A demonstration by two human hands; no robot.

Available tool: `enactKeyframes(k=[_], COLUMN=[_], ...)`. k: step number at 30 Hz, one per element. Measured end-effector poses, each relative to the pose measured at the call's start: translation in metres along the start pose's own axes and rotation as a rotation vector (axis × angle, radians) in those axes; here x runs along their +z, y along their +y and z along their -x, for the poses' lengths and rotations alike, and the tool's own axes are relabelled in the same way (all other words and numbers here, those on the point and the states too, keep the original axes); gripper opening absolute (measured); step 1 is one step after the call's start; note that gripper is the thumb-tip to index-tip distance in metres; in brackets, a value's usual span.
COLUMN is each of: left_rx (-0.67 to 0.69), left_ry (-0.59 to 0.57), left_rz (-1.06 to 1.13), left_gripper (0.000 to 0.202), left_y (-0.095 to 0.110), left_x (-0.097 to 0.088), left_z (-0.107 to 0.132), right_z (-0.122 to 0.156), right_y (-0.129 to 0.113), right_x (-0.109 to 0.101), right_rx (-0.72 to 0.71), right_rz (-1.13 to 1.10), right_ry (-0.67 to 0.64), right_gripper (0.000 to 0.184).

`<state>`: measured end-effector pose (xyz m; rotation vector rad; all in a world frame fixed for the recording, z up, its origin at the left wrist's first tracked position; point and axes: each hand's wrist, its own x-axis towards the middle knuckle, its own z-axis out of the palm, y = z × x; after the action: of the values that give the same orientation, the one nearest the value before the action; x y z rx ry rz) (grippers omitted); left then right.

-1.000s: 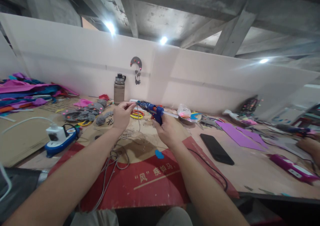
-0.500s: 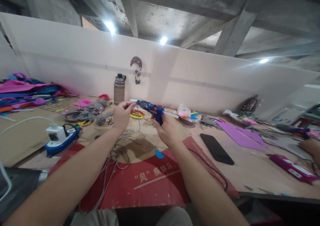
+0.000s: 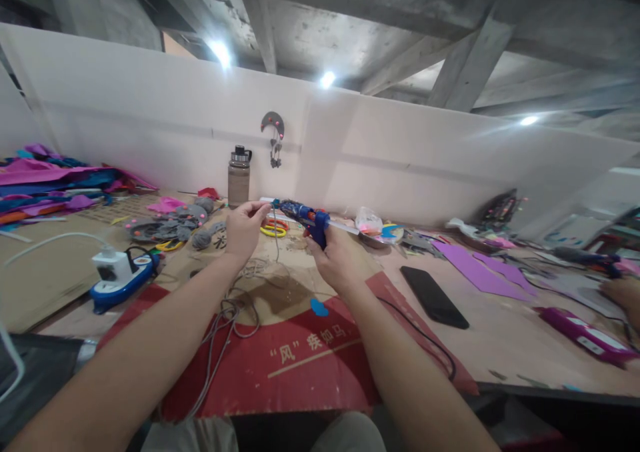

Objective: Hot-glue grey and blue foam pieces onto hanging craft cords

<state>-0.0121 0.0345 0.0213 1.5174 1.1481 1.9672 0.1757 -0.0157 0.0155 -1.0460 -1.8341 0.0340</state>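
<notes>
My right hand [image 3: 336, 260] is wrapped round the grip of a blue glue gun [image 3: 305, 217], held above the table with its nozzle pointing left. My left hand [image 3: 244, 228] is closed in a pinch just left of the nozzle; a thin grey cord [image 3: 277, 235] hangs down from its fingertips toward a loose tangle of cord [image 3: 235, 312] on the cardboard. A red and brown cardboard sheet [image 3: 300, 365] lies under both forearms.
A brown water bottle [image 3: 239, 177] stands by the white partition. A blue and white power strip [image 3: 120, 274] sits at the left, grey felt pieces [image 3: 170, 227] and yellow scissors [image 3: 273, 231] behind. A black phone [image 3: 433, 297] lies right, purple sheets [image 3: 475, 269] beyond. Another person's hand [image 3: 623, 295] is at far right.
Both hands and the glue gun stay almost in place; the gun has shifted a touch to the left. The other person's hand at far right has drawn back a little.
</notes>
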Motion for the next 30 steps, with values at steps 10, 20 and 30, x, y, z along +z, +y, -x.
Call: enactKeyframes(k=[10,20,30], left_rx=[0.015,-0.008,0.004], left_ry=[-0.013,-0.014,-0.027], left_rz=[0.001,0.040,0.037], left_gripper=[0.028,0.028,0.027], left_y=[-0.002,-0.005,-0.008], left_x=[0.000,0.001,0.002], left_z=[-0.001,-0.003,-0.004], right_z=[0.000,0.001,0.000], right_y=[0.004,0.004,0.005], right_x=[0.003,0.003,0.003], right_rx=[-0.011,0.009,-0.006], right_rz=[-0.018,-0.049,-0.026], right_ry=[0.027,0.013,0.020], right_gripper=[0.017,0.015,0.015])
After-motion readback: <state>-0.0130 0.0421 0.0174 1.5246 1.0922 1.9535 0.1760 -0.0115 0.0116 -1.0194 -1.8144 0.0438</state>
